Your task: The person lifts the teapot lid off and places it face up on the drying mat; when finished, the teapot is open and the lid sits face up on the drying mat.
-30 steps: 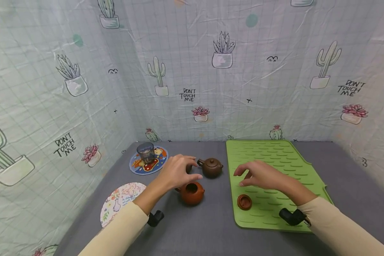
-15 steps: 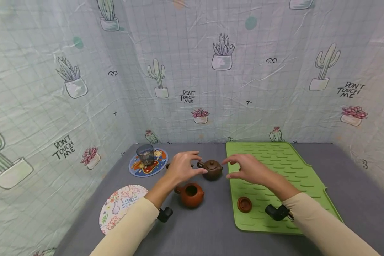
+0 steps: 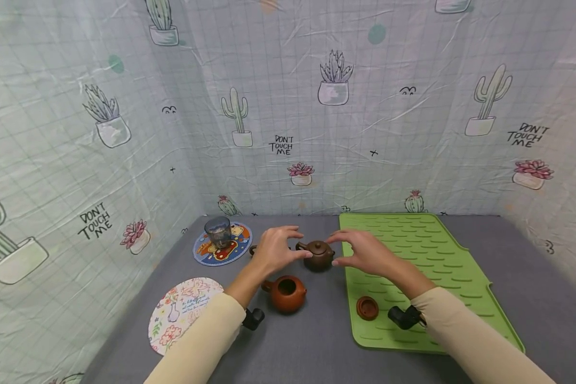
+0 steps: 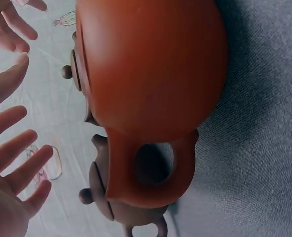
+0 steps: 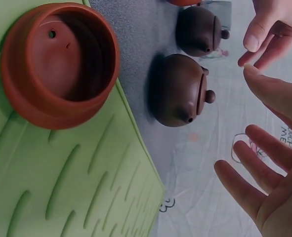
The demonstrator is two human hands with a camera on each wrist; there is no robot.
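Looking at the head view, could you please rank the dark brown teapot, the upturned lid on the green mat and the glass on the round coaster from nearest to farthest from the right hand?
1. Dark brown teapot, just left of the right hand.
2. Upturned lid, on the green mat, nearer the camera.
3. Glass, far left on the round coaster.

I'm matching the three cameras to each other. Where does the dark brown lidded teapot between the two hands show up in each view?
Head: dark brown teapot centre, between both hands.
Left wrist: only its lid peeks out upper left, behind the orange teapot.
Right wrist: upper middle, lying sideways in frame.
Shared landmark: the grey tablecloth.
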